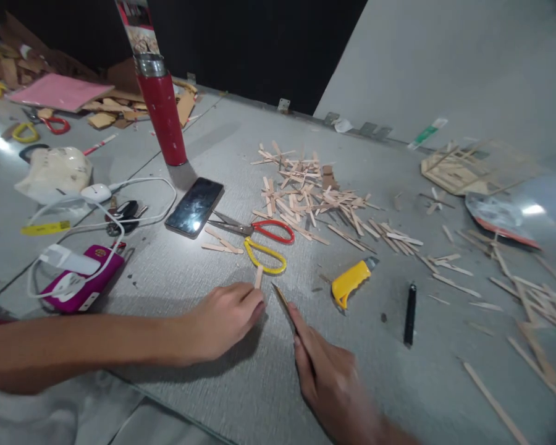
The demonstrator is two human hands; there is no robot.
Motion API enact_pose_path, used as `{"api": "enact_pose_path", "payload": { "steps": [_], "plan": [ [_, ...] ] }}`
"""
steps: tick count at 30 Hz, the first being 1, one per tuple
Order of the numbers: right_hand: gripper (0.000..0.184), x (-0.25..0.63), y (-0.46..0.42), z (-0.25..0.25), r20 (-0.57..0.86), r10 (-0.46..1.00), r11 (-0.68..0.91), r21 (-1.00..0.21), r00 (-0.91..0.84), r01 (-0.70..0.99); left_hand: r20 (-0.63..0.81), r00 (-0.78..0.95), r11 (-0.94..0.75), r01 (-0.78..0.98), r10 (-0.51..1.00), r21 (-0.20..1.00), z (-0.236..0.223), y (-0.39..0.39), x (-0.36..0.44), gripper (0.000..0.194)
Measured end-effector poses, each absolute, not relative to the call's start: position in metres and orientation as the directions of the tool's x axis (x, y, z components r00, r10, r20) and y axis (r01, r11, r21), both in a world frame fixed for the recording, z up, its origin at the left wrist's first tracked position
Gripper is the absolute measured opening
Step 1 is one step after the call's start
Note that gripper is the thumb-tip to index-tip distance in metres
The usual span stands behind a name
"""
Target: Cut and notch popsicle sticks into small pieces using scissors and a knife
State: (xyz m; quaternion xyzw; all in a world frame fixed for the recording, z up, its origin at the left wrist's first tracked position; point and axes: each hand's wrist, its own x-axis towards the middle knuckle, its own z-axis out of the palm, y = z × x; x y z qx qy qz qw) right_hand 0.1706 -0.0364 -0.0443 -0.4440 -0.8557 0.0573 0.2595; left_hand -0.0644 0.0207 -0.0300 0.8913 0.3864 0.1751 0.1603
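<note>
Near the table's front, my left hand pinches a short flat wooden stick, its end poking up past the fingertips. My right hand is closed around a slim pointed blade; its handle is hidden in the palm. The blade's tip lies just right of the stick, apart from it. Just beyond both hands lie opened scissors with one red and one yellow handle loop. A yellow utility cutter rests to the right of the blade.
Beyond the scissors spreads a pile of wooden sticks. A phone, a red flask and a purple power bank with white cable stand left. A black pen-like tool and a stick-built frame are right.
</note>
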Motion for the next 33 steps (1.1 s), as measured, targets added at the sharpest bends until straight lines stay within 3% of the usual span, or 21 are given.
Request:
{"api": "enact_pose_path", "payload": {
  "steps": [3,6,11,15,24,30,33],
  "plan": [
    [0.065,0.171,-0.037,-0.048,0.407,0.797,0.587,-0.346,-0.447,0.732,0.141,0.648,-0.618,0.604,0.749,0.503,-0.023,0.029,-0.066,0.015],
    [0.066,0.172,-0.036,-0.05,0.421,0.797,0.584,-0.358,-0.432,0.728,0.179,0.719,-0.728,0.594,0.671,0.341,-0.016,0.042,-0.073,0.05],
    [0.064,0.171,-0.034,-0.049,0.433,0.802,0.572,-0.36,-0.412,0.737,0.072,0.733,-0.72,0.638,0.677,0.273,-0.009,0.058,-0.082,0.032],
    [0.064,0.17,-0.032,-0.044,0.477,0.791,0.561,-0.315,-0.383,0.766,0.077,0.753,-0.745,0.623,0.654,0.239,-0.009,0.056,-0.081,0.029],
    [0.057,0.17,-0.032,-0.045,0.482,0.791,0.56,-0.324,-0.377,0.762,0.318,0.629,-0.689,0.526,0.709,0.498,-0.039,0.059,-0.073,0.02],
    [0.044,0.165,-0.023,-0.042,0.48,0.772,0.596,-0.322,-0.416,0.735,0.324,0.59,-0.658,0.531,0.739,0.534,-0.04,0.059,-0.067,0.021],
    [0.044,0.163,-0.02,-0.04,0.476,0.768,0.602,-0.306,-0.429,0.738,0.305,0.62,-0.677,0.548,0.723,0.492,-0.042,0.056,-0.065,0.022]
  ]
}}
